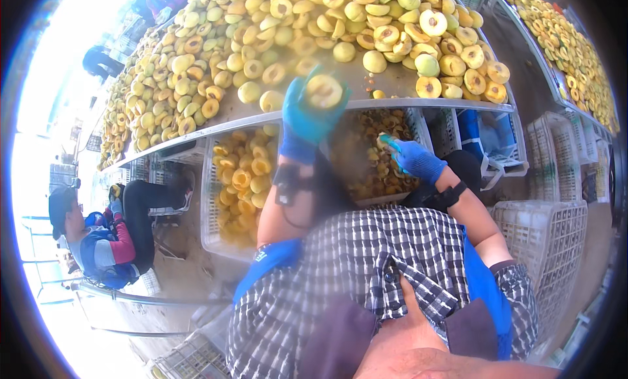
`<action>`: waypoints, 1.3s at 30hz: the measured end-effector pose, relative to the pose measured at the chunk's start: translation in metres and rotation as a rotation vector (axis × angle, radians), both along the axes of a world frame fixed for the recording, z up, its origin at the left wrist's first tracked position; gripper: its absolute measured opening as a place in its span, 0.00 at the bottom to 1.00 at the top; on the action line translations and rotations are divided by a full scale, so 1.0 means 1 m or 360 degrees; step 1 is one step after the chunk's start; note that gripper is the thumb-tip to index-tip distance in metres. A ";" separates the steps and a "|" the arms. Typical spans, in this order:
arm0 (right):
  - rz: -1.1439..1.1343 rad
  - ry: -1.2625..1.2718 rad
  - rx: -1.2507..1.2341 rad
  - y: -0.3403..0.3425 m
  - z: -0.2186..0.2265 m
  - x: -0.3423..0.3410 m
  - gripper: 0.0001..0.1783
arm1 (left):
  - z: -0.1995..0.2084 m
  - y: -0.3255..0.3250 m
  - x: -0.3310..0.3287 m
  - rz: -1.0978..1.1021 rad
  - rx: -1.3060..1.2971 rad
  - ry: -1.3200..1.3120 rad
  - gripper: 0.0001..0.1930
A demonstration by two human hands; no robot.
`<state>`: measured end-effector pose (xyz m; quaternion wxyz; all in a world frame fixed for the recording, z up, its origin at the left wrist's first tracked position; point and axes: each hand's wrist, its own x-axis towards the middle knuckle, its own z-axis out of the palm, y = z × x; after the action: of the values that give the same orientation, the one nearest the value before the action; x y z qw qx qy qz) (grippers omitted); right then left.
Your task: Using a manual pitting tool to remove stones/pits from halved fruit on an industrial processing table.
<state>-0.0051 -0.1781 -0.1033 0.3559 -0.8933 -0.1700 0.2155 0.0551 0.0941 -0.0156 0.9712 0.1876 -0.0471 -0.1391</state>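
Note:
My left hand [309,114], in a blue and teal work glove, is raised over the near edge of the sorting table. A yellow peach half [324,91] lies in its fingers, cut face up; both are slightly blurred. My right hand [418,160], in a blue glove with teal fingertips, is lower, above a crate of brownish peach scraps [381,127]. Its fingers are closed, and what they hold is too small to make out. Straight ahead, halved peaches [261,35] heap the metal table [239,120], many with pits showing.
Left of my lap stands a white crate [210,232] holding hollowed peach halves [242,176]. Plastic crates [543,241] stack at my right, near a blue-lined basket [484,133]. Another peach-covered table [575,58] is at far right. A seated person [104,238] works at left.

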 end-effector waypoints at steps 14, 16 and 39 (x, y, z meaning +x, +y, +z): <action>-0.0245 -0.0959 0.0367 0.020 0.081 -0.009 0.24 | -0.051 -0.025 -0.015 0.0596 0.1627 -0.0801 0.20; -0.0302 -0.1119 0.0309 0.029 0.075 -0.009 0.24 | -0.043 -0.033 -0.019 0.0368 0.1245 -0.0650 0.20; -0.0189 -0.1383 -0.0318 0.054 0.061 -0.027 0.18 | -0.004 -0.068 -0.042 0.0165 -0.0006 0.0128 0.25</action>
<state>-0.0323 -0.1238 -0.0426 0.1753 -0.9390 -0.2306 -0.1852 0.0132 0.0259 -0.0198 0.9786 0.1823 0.0016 -0.0959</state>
